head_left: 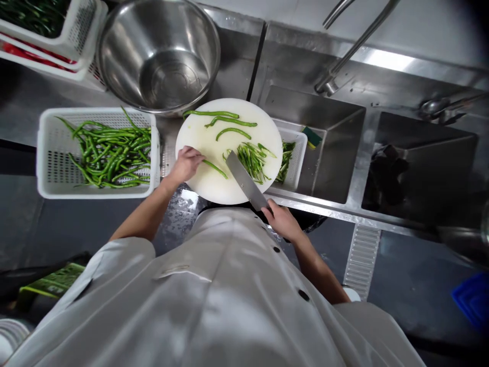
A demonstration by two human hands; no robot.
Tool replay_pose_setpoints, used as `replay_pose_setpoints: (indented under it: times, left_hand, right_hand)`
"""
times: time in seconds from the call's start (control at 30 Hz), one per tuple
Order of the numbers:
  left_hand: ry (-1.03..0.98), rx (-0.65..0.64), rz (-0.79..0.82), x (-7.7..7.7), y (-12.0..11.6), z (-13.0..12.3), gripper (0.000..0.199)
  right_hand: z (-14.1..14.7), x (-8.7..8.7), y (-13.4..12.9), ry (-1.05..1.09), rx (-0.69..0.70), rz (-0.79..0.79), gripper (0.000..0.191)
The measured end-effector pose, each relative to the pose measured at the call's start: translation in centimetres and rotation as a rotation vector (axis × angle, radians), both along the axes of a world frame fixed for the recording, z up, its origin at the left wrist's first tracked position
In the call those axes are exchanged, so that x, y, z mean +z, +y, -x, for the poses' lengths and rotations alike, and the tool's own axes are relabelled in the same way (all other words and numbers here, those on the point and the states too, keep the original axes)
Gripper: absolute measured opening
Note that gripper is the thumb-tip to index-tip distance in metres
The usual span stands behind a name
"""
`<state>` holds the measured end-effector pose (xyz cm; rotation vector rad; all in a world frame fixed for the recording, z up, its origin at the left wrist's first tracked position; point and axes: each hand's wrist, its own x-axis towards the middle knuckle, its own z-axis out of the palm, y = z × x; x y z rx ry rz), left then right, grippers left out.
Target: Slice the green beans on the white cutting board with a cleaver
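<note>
On the round white cutting board, my left hand pinches one end of a green pepper, whose other end points right. My right hand is closed round the handle of a cleaver; the blade slants up and left over the board, its tip right of the held pepper. Beside the blade lies a pile of sliced green pepper. Three long whole peppers rest toward the back of the board. The cleaver's handle is mostly hidden by my fingers.
A white basket of long green peppers stands left. Behind it are a large steel bowl and stacked baskets. Right of the board, a basket of cut green pieces sits in a sink, near a sponge and a tap.
</note>
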<state>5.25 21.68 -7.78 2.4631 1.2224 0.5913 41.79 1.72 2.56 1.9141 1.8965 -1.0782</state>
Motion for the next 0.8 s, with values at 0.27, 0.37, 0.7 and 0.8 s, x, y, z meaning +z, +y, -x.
replay_pose_setpoints:
  times: [0.27,0.37,0.7,0.8]
  left_hand:
    - [0.047,0.075,0.076,-2.8,-6.6,-5.6,0.031]
    - [0.049,0.098,0.054,-3.2,-7.1,-6.6,0.030]
    - [0.047,0.089,-0.017,-4.0,-6.7,-8.0,0.024]
    - [0.028,0.097,-0.023,-4.2,-6.6,-8.0,0.024]
  right_hand:
    - [0.9,2.0,0.8,-0.193,0.150,0.028,0.041]
    - [0.8,2.7,1.0,-0.200,0.197,0.021,0.039]
    - [0.8,6.4,2.3,-0.257,0.253,0.072,0.034]
    - [1.6,4.6,3.5,-0.195,0.252,0.069,0.034]
